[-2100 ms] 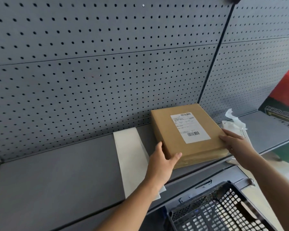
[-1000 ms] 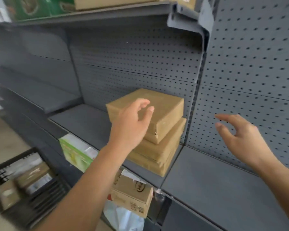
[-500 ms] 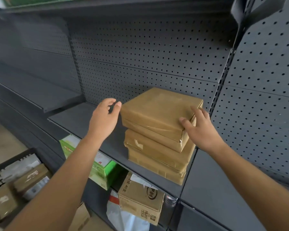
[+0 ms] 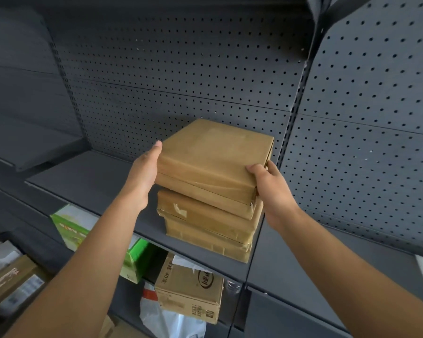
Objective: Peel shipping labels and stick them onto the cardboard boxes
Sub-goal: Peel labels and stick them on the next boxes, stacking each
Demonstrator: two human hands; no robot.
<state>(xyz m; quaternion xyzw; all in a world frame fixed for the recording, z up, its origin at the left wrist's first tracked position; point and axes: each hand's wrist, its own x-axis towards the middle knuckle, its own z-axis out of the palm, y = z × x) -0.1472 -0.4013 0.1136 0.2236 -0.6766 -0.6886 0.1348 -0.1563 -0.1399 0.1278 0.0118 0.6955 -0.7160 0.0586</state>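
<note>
1. Grey pegboard shelf [image 4: 88, 181]: carries our stack of three brown cardboard boxes [image 4: 205, 228] at its right end.
2. Top box [image 4: 215, 162]: unlabelled, tilted on the stack. We judge this the fetching step; next it needs lifting clear to the labels.
3. Left hand [image 4: 144, 172]: flat against the box's left side, fingers extended. Half a second ago it hovered apart.
4. Right hand [image 4: 269, 186]: thumb on top, fingers wrapped round the right corner.

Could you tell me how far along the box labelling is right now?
Done: nothing visible; no label shows on any box in the stack. In hand: the left hand and right hand grip the top box. Left: labelling it and the two boxes beneath.
</note>
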